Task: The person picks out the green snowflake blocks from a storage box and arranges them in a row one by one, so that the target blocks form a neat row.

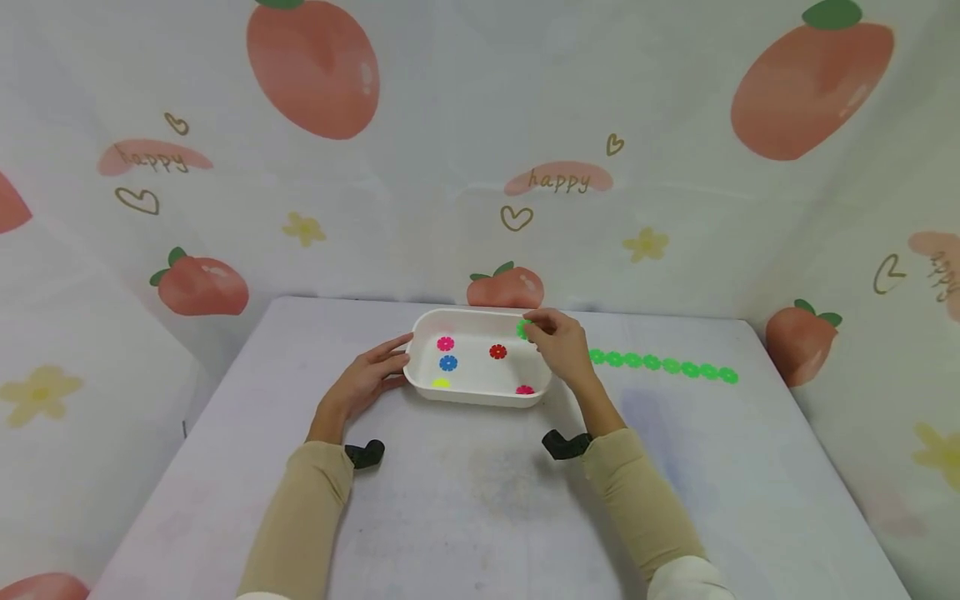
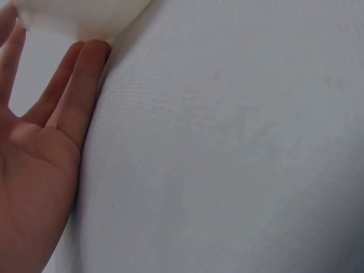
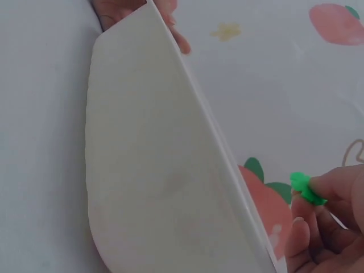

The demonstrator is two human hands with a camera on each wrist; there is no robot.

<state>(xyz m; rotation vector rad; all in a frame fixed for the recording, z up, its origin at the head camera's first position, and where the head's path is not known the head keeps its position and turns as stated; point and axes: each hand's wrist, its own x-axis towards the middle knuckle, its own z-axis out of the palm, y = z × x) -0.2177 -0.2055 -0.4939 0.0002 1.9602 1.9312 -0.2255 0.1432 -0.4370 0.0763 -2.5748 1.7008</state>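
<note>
My left hand (image 1: pixel 365 382) rests its extended fingers against the left end of a white rectangular tray (image 1: pixel 472 399); the left wrist view shows fingertips touching the tray's wall. Over the tray's right end, my right hand (image 1: pixel 561 343) pinches a green flower-shaped plastic disc (image 3: pixel 307 189) between thumb and fingers, above the rim. Inside the tray lie a pink disc (image 1: pixel 446 343), a blue disc (image 1: pixel 448 363), a red disc (image 1: pixel 498 352), a partly hidden yellow disc (image 1: pixel 441 383) and another pink-red disc (image 1: pixel 525 390).
A row of several green discs (image 1: pixel 671 366) runs along the table (image 1: pixel 480 500) to the right of the tray. Behind the table hangs a white cloth (image 1: pixel 420 167) printed with fruit, and it also covers both sides. Black wrist mounts (image 1: pixel 566 445) stick out from the sleeves.
</note>
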